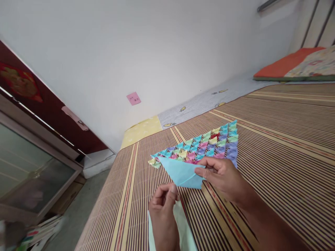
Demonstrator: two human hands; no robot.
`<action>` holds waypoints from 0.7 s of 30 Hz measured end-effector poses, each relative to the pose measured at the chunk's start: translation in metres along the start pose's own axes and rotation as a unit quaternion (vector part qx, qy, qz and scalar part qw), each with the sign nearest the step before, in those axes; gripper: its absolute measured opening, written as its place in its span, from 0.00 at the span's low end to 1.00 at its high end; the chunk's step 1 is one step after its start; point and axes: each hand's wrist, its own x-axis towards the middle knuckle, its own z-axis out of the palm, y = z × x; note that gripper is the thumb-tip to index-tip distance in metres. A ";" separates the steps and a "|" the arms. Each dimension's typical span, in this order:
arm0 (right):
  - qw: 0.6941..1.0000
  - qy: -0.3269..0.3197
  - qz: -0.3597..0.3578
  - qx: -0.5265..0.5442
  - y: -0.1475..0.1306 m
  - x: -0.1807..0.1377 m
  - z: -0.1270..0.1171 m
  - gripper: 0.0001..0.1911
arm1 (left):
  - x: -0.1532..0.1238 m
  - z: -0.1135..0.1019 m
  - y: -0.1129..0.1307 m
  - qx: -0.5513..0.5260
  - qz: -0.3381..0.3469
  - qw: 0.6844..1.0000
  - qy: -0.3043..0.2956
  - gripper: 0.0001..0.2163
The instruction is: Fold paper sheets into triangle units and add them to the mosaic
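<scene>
A folded sheet of light blue paper [181, 171] is held up in front of me, with a crease running across its lower right part. My right hand [218, 174] pinches its right end between thumb and fingers. At its lower left corner, the thumb and fingertips of my left hand [164, 202] are pressed together on the edge. Beneath my left hand lies pale green paper [183, 223], partly covered by it. Just behind the blue sheet, rows of small folded paper pieces [206, 143] in many colours form a triangle on the striped mat.
The striped mat [282, 139] covers the bed. Against the white wall [170, 52] runs a checked cloth [199, 103]; a pink note [133, 98] is stuck above. An orange and patterned cushion [285, 64] lies far right. Left are a dark red door [47, 108] and a glass-panelled frame [28, 174].
</scene>
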 end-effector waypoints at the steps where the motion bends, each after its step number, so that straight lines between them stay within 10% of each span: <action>1: 1.000 0.013 -0.013 -0.001 0.000 0.000 -0.001 0.14 | 0.001 0.000 -0.003 -0.029 -0.014 0.999 0.009 0.14; 9: 0.983 -0.157 -0.094 -0.025 -0.001 -0.005 -0.015 0.10 | 0.000 0.016 -0.030 -0.314 -0.306 0.879 -0.189 0.14; 21: 0.959 -0.271 -0.066 0.057 -0.004 -0.006 -0.019 0.08 | -0.010 0.026 -0.036 -0.233 -0.211 0.897 -0.310 0.21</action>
